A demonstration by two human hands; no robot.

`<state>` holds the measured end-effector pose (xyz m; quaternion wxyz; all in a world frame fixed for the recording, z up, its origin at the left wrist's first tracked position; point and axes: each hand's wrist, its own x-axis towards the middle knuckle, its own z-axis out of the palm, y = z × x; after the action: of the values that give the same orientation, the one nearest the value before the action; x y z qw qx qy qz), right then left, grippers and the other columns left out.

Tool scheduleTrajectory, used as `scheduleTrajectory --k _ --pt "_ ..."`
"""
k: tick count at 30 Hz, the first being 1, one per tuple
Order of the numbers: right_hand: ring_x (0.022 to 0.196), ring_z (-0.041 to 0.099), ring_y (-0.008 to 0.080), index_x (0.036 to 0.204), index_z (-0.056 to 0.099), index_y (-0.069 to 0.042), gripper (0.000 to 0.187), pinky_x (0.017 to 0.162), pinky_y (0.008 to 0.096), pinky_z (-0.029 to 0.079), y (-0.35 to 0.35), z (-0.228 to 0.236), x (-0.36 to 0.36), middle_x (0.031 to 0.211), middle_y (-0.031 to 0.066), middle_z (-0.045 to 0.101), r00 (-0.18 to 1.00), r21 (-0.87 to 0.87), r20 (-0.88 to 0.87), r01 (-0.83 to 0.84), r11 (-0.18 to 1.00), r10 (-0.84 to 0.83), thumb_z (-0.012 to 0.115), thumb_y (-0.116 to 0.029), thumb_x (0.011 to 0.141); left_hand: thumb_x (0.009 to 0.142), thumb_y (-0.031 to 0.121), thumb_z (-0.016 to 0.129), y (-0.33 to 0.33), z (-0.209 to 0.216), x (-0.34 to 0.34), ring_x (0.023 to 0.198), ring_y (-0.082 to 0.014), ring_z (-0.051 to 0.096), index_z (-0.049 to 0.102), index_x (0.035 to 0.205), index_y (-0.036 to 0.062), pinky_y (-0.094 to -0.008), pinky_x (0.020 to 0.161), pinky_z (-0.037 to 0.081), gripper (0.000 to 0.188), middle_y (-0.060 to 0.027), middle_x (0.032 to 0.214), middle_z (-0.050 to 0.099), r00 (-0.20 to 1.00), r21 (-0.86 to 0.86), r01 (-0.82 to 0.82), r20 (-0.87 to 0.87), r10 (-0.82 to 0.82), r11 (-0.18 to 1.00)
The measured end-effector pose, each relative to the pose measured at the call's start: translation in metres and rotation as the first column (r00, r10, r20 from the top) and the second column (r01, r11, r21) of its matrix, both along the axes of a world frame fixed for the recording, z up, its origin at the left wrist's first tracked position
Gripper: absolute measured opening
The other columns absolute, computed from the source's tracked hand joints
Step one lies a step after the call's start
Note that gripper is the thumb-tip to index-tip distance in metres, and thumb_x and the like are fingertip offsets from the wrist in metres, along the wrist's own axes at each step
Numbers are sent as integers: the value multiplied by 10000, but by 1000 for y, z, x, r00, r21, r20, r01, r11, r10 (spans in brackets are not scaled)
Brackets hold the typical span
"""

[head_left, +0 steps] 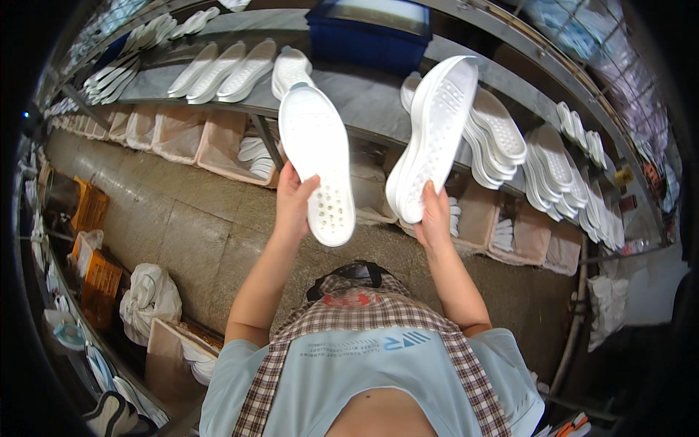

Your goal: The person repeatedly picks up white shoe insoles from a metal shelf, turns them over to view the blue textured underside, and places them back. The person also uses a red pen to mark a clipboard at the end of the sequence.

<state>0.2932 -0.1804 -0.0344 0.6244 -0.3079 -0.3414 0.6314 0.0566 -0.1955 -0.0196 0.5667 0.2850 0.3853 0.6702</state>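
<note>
My left hand (294, 202) is closed around the side of a white shoe sole (314, 138), thumb on its upper face near a patch of small round dimples. A stack of white shoe soles (439, 124), seemingly two nested together, is gripped at its lower end by my right hand (435, 217). Both are held up tilted over the front of a grey shelf (364, 102), apart from each other. Behind the left sole lies another white sole (291, 69) on the shelf. Right of the held stack, more stacked soles (499, 127) rest along the shelf.
A blue bin (370, 33) stands at the back of the shelf. Three soles (220, 71) lie to its left. Lined baskets (178, 135) sit below the shelf. Orange crates (100, 288) and a white sack (150, 295) are on the left floor.
</note>
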Motion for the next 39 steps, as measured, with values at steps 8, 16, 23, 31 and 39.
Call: scheduleTrajectory --k 8,16,23,31,39 --pt "1084 346 298 1264 348 21 486 970 408 260 0 -23 8 1154 173 349 500 557 651 197 807 -571 547 -126 847 753 -52 546 -15 -9 7 1179 -247 443 203 1339 -25 -362 991 377 679 -190 1250 424 922 252 -86 -346 172 964" --pt "1059 359 313 1254 347 14 511 939 415 285 -2 -28 11 1151 192 347 376 738 575 144 659 -726 569 -29 795 772 -37 569 -20 -20 5 1164 -205 440 194 1352 -21 -336 980 358 691 -145 1249 422 930 321 -50 -331 161 946" --pt "1062 365 320 1249 351 21 500 945 409 285 -1 -29 8 1144 196 359 377 718 591 156 678 -713 571 -51 806 770 -41 575 -20 -21 3 1141 -197 462 212 1348 -20 -332 967 374 683 -132 1252 432 944 323 -42 -297 143 945" --pt "1061 368 312 1240 360 23 496 953 413 287 -15 -27 -12 1123 179 358 374 639 690 90 764 -620 549 -51 788 849 138 567 -15 -25 3 1132 -205 474 217 1373 50 -356 956 404 637 -99 1272 430 939 206 288 132 -318 935" --pt "1025 401 252 1287 373 33 557 934 370 327 -28 -16 -16 1139 159 389 620 462 737 -171 871 -269 587 -107 793 902 178 495 14 -5 44 1168 -251 447 70 1436 134 -387 957 409 684 -132 1341 372 909 45 325 262 -325 945"
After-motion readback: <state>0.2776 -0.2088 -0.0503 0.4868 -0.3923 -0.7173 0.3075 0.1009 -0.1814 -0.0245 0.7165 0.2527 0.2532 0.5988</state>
